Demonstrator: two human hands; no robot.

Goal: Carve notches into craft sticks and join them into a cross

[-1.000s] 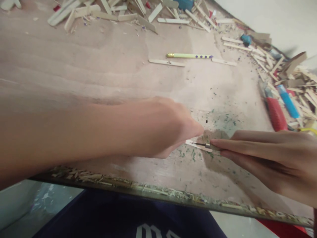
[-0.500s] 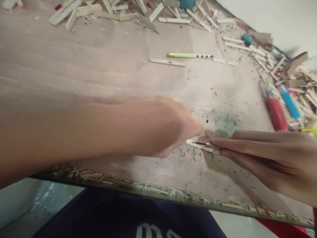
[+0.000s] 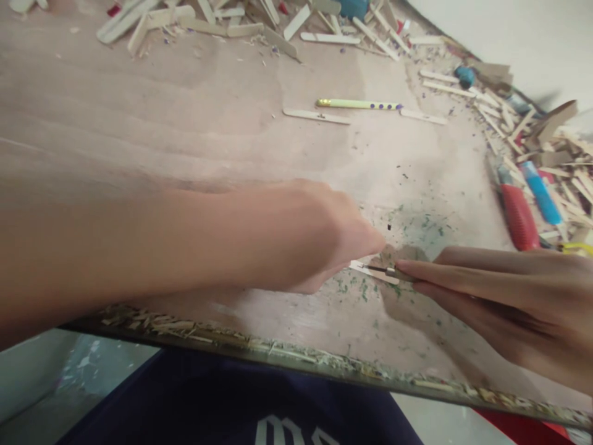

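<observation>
My left hand point(image 3: 328, 241) is closed, its fingertips down on a pale craft stick point(image 3: 382, 276) that lies on the wooden board point(image 3: 222, 142). The fingers hide much of the stick. In my right hand point(image 3: 504, 296) is a slim hand tool point(image 3: 391, 272) with a thin dark metal shaft and a light collar, pinched between thumb and fingers. Its tip rests at the stick, close to my left fingertips. Green shavings point(image 3: 430, 225) are scattered around both hands.
A yellow-green pencil point(image 3: 356, 104) and two craft sticks lie beyond my hands. Right of them are a red-handled cutter point(image 3: 519, 210), a blue tube-like item point(image 3: 541, 193) and heaped sticks point(image 3: 498, 111). More sticks point(image 3: 328, 38) line the far side. Wood scraps point(image 3: 152, 324) gather along the near edge.
The view has shifted slightly, so the items on the board appear a little farther right. Both hands keep nearly the same places and grips.
</observation>
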